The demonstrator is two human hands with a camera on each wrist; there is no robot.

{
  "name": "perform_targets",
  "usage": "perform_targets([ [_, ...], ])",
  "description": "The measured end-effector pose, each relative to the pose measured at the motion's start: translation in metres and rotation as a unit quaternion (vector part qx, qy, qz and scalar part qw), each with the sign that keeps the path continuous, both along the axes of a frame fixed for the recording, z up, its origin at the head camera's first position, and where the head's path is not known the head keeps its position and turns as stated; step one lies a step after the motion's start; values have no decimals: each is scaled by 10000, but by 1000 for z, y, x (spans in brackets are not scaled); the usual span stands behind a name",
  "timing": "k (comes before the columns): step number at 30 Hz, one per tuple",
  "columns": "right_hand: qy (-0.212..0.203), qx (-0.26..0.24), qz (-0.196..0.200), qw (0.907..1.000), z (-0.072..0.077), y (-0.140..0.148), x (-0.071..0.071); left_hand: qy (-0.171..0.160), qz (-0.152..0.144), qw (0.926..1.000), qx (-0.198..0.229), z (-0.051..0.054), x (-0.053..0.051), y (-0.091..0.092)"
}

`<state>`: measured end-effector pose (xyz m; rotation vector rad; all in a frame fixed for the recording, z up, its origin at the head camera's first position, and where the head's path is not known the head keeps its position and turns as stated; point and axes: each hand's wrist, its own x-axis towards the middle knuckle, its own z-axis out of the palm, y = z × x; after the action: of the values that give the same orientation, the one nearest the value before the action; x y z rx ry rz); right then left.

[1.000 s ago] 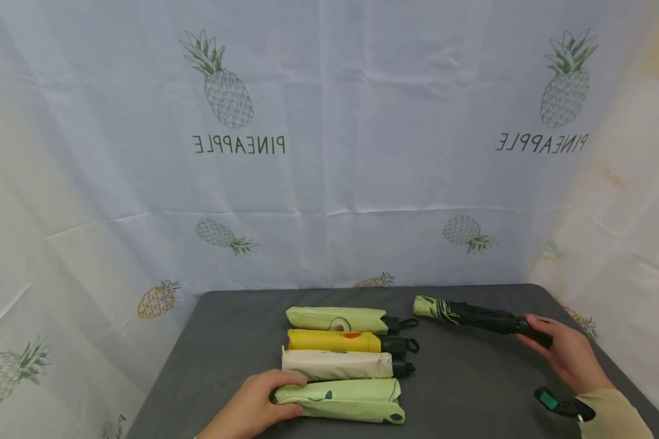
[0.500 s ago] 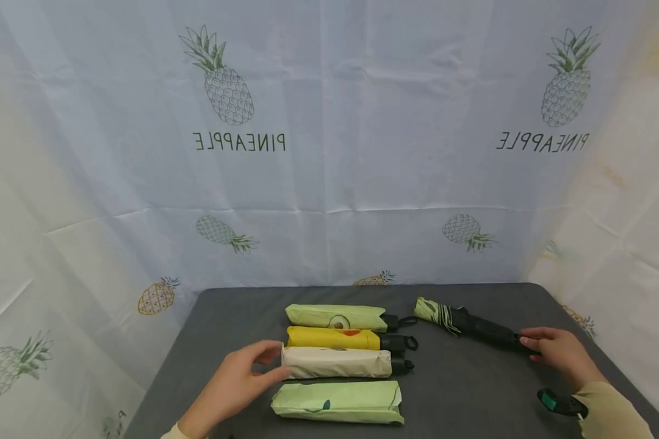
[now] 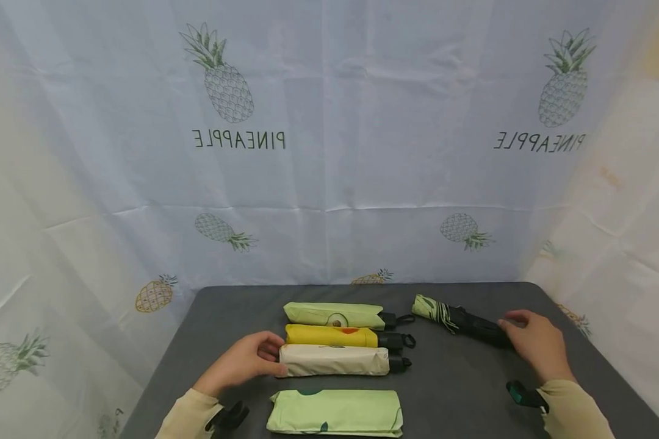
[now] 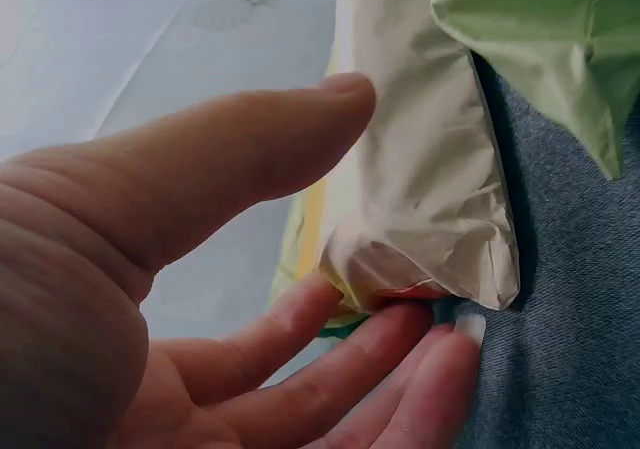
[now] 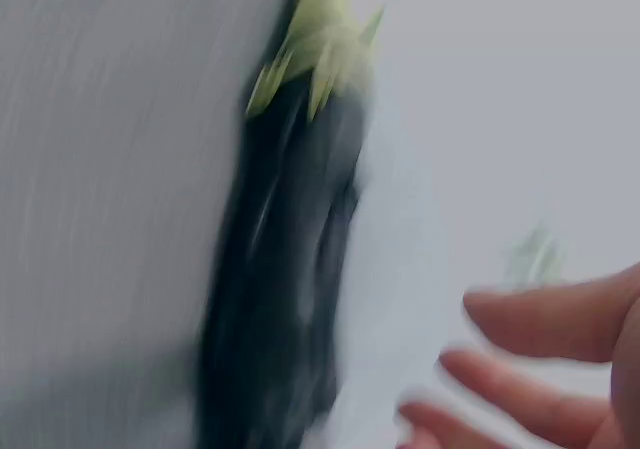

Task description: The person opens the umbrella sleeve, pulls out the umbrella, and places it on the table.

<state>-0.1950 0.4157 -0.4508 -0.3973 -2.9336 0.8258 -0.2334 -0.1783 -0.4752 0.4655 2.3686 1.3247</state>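
Observation:
My left hand (image 3: 247,361), fingers loosely bent, is at the left end of a cream-covered folding umbrella (image 3: 335,361). In the left wrist view its fingertips (image 4: 395,324) meet the cover's crumpled end, while the thumb stays apart. Near the handle end of a bare black folding umbrella with a green-striped tip (image 3: 467,323) is my right hand (image 3: 540,344). The blurred right wrist view shows its fingers spread beside the black umbrella (image 5: 285,259), holding nothing. Closest to me lies a light green, leaf-printed umbrella cover (image 3: 335,413), flat, no handle showing.
Beyond the cream umbrella lie a yellow umbrella (image 3: 329,335) and a light green avocado-print one (image 3: 332,315), side by side, handles to the right. A pineapple-print curtain (image 3: 329,183) closes off the back and sides of the dark grey table (image 3: 445,390).
My left hand has let go of the light green cover and moved up to the cream umbrella's end. The right hand has released the black umbrella's handle and shifted left. The green cover has slid nearer.

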Motion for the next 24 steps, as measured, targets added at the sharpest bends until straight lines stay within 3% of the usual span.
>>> perform_targets([
  [4,526,-483,826,9940,1,-64,-3,-276,-89,9994,179,-1,-5,0],
  [7,375,-1146,1502,9813,-4,-110,-5,-344,-114,9991,230,-4,-7,0],
  [11,32,-1630,2035,9654,-17,-150,-8,-300,-269,9992,61,-13,-13,1],
  [14,-177,-1603,2060,9652,-26,-164,-8,-291,-387,9988,-5,-31,-24,-2],
  [20,-385,-1365,1876,9719,-30,-171,-8,-488,-525,9973,154,-94,-60,-19],
  [21,-426,-1346,1873,9721,-30,-171,-7,-501,-564,9970,155,-100,-64,-21],
  [24,-520,-1367,1957,9697,-31,-171,-7,-309,-698,9971,11,-103,-64,-21],
])
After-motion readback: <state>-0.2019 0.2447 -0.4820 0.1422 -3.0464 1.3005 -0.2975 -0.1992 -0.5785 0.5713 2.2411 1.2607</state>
